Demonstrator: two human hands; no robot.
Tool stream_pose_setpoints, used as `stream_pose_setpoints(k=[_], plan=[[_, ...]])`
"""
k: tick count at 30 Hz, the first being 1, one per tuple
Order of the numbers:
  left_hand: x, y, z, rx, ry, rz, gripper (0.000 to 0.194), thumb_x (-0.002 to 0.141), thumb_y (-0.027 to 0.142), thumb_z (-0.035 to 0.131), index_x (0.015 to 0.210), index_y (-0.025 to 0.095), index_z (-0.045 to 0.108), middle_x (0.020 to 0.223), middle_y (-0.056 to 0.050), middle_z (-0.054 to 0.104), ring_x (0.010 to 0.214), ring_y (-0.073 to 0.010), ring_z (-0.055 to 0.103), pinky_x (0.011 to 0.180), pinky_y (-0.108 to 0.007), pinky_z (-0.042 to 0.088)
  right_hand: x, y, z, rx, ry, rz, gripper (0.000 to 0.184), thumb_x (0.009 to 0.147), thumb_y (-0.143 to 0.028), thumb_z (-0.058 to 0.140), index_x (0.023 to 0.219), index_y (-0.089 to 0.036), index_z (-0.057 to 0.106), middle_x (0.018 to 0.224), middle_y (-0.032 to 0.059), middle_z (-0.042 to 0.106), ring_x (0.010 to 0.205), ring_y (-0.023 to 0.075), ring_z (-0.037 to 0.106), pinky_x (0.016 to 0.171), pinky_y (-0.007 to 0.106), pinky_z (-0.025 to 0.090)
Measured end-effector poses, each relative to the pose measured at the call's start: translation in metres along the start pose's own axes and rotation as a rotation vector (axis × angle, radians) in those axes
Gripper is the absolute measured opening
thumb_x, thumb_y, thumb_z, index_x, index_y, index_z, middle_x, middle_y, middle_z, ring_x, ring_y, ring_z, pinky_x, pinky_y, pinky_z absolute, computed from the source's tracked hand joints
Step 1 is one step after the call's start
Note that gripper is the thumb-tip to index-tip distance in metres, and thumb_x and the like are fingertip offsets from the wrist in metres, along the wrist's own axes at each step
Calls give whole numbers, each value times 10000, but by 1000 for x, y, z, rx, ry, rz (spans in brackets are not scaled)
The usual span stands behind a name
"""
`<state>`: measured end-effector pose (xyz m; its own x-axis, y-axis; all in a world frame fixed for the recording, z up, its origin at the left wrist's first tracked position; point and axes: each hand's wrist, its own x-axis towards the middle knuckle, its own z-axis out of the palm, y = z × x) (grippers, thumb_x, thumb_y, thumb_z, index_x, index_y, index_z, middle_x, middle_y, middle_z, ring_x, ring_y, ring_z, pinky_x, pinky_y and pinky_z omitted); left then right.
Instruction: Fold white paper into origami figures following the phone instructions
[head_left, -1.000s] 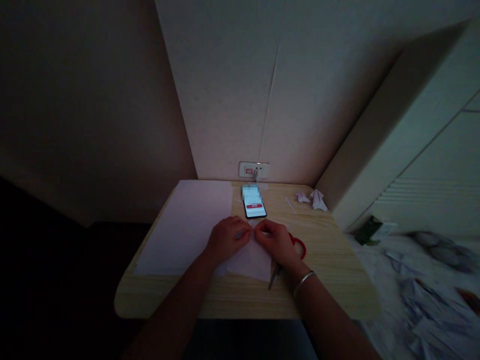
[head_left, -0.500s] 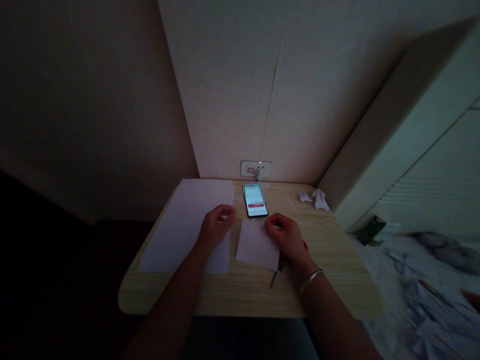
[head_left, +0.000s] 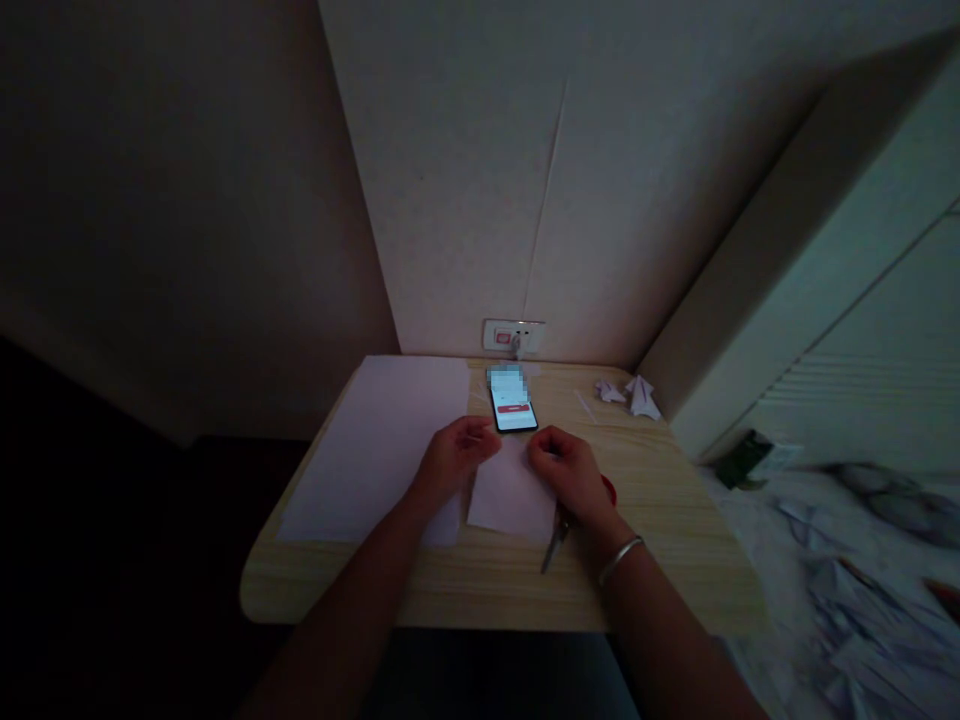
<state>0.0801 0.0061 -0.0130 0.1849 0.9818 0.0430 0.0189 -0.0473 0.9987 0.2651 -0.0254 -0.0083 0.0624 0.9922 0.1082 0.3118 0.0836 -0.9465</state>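
Note:
A small white sheet of paper (head_left: 510,495) lies on the light wooden table (head_left: 660,520) in front of me. My left hand (head_left: 450,460) rests at its upper left corner, fingers curled on the edge. My right hand (head_left: 566,475), with a metal bangle on the wrist, has its fingers curled on the sheet's upper right part. Red-handled scissors (head_left: 559,540) lie under my right hand, the blade tip pointing toward me.
A lit phone (head_left: 512,408) lies just beyond the sheet. A large white sheet (head_left: 375,440) covers the table's left half. Folded paper pieces (head_left: 630,395) sit at the back right by a wall socket (head_left: 512,336). Scattered papers (head_left: 847,620) lie on the right.
My hands first pinched the sheet together at its top, then my left hand drew away to the left, and now it has come back to the sheet's left corner.

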Motion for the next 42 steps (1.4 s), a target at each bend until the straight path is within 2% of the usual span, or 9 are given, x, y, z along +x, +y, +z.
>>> stream_pose_setpoints(k=[2,4,10,14,19,22,27,33,42], plan=[[-4,0,8,101,-81,-19,258,672,376,679,800,153,684,723,-17,674,646,-139,573,613,-244,422,-2,-2,5,-19,-52,-10,120,684,-286,564,678,-168,584,655,-12,577,606,131,502,556,226,389],[-6,2,10,168,-51,-15,230,708,381,643,722,155,682,665,0,649,616,-129,543,589,-236,396,-2,-1,7,-29,-71,-5,117,687,-280,561,683,-166,585,651,-12,571,597,127,495,541,223,382],[0,5,-11,74,301,-26,230,693,383,646,716,154,658,594,32,580,553,-104,472,538,-221,354,3,12,-4,-18,61,11,118,724,-286,565,681,-177,558,575,-29,532,524,119,475,481,219,362],[4,2,-17,-143,435,-131,290,630,409,688,739,144,648,627,19,607,556,-109,503,539,-229,380,0,10,-5,-75,131,-150,116,775,-283,555,771,-175,597,672,8,594,584,139,537,530,239,433],[5,-2,-17,-87,375,-248,325,570,416,718,707,126,666,611,-10,631,529,-125,523,524,-247,383,-7,3,0,-328,-29,-600,335,848,-172,515,1158,-266,598,1166,84,540,931,175,570,785,317,497],[5,-2,-15,-46,305,-280,319,562,412,720,696,125,676,601,-17,638,520,-133,532,523,-254,387,-7,6,0,-435,-101,-703,347,868,-134,488,1145,-294,622,1201,78,521,968,177,551,809,328,497],[4,0,-10,-137,189,-315,310,556,391,735,730,141,676,614,-4,645,525,-126,541,524,-244,395,-6,6,-4,-386,-53,-693,232,866,-140,501,979,-243,676,1025,72,597,954,188,573,811,332,493],[0,5,-6,-295,65,-317,471,646,570,657,841,143,679,737,-47,692,601,-152,591,540,-251,412,-6,5,-3,-198,-26,-620,116,826,-147,572,876,-210,656,813,40,609,775,172,590,689,299,477],[-3,9,-6,-469,-36,-317,576,725,665,522,864,133,692,868,-92,707,727,-191,640,606,-271,457,-6,4,-3,-138,-47,-558,62,800,-180,597,775,-204,648,720,17,589,667,145,564,593,258,442]])
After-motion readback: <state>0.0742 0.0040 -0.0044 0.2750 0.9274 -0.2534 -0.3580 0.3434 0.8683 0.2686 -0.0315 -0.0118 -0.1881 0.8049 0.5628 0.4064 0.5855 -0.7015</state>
